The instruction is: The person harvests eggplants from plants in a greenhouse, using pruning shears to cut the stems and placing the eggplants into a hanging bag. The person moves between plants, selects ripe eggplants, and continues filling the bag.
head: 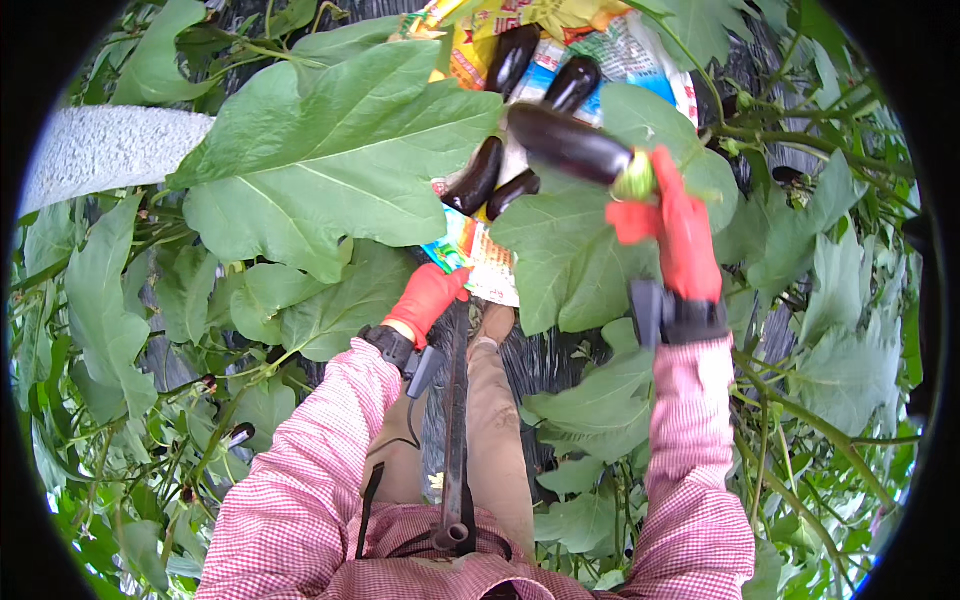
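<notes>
My right hand [681, 240], in a red glove, grips a dark purple eggplant [570, 142] by its green stem end. The fruit points up and left over the other eggplants and is blurred. My left hand [424, 304], also gloved in red, has its fingers closed at the near edge of a printed plastic sheet [491, 262]. A metal bar [456, 420] runs from my waist to that spot; whether the fingers hold it too is unclear. Beyond lie several eggplants [512, 60] on printed plastic bags [472, 56], partly hidden by a large leaf [330, 157].
Eggplant plants with broad leaves [832, 277] crowd both sides. Thick stems [810, 427] reach in from the right. A speckled white band [112, 154] crosses at the left. Dark plastic film [551, 375] covers the ground by my legs. A small eggplant [241, 433] hangs at lower left.
</notes>
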`<state>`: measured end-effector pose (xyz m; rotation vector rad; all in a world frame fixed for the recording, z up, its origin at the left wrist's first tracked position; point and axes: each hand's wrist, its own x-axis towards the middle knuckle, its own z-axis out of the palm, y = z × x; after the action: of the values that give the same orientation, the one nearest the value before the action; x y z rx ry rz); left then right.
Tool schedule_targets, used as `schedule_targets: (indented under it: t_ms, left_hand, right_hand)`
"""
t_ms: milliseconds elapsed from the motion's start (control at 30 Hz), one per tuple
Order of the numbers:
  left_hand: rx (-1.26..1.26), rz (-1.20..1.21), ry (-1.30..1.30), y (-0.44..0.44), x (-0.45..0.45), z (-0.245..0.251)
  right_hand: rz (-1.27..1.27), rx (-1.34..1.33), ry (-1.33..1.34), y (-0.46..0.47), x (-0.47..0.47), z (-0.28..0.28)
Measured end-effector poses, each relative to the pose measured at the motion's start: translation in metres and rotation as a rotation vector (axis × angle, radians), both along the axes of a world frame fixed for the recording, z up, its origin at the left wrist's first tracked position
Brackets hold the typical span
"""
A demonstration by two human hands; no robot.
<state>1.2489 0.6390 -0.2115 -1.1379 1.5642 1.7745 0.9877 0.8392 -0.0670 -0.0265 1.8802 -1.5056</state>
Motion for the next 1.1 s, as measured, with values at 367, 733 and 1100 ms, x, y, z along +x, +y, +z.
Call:
schedule_targets:
  t_ms: [367, 733, 1100]
  left_hand:
    - [0.001, -0.089, 0.233, -0.007, 0.016, 0.036]
    - [-0.970, 0.054, 0.080, -0.202, 0.164, 0.022]
    - [-1.036, 0.073, -0.204, -0.116, 0.312, -0.005]
  right_hand:
    - [0.231, 0.068, -0.028, -0.089, 0.042, -0.191]
    - [0.683, -0.020, -0.072, -0.036, 0.250, -0.075]
    - [0.345, 0.007, -0.162, -0.037, 0.277, -0.083]
